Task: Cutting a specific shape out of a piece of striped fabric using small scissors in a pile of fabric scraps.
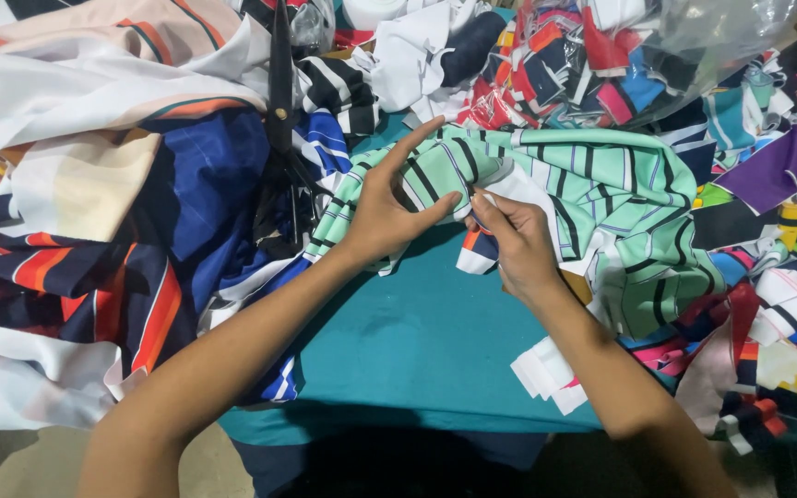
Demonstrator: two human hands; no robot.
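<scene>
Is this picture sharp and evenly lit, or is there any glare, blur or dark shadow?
Head view: mostly sharp and evenly lit on the left hand, right hand and green striped cloth; white glare on the clear plastic bag; deep shadow under the teal table edge; slight softness toward the corners.

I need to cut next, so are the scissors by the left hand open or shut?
Shut, as far as visible: the scissors lie on the fabric pile with blades together; the handles are unclear.

Only packaging here is a big clear crinkly plastic bag (694, 41) at the top right, stuffed with red, blue, pink and white fabric scraps. It slumps against the loose scrap pile. No labels, signs or screens anywhere.
</scene>
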